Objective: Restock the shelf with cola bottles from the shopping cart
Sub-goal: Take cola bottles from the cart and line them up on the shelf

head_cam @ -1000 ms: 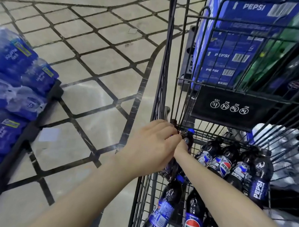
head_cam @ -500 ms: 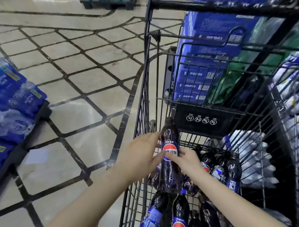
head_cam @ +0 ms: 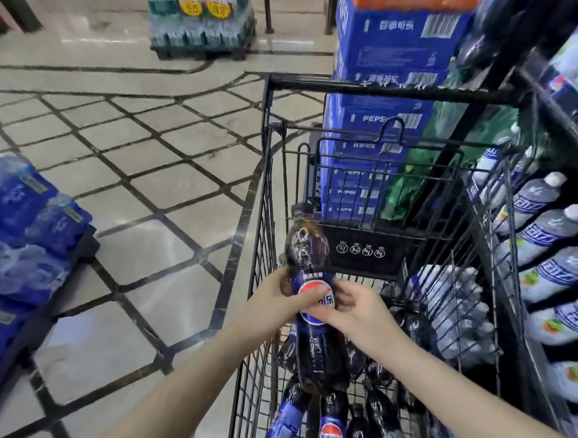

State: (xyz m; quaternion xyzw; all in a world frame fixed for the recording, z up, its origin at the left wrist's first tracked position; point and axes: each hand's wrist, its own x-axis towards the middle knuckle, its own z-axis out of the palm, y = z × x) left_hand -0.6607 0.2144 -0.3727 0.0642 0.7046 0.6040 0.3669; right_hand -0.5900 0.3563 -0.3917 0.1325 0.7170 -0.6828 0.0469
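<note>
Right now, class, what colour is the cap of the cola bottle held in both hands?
Black, on the cola bottle; the head view shows it best.

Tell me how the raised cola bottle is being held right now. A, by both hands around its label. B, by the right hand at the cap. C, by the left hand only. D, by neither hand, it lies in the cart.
A: the left hand and right hand both grip the bottle at its label, holding it upright above the cart.
</note>
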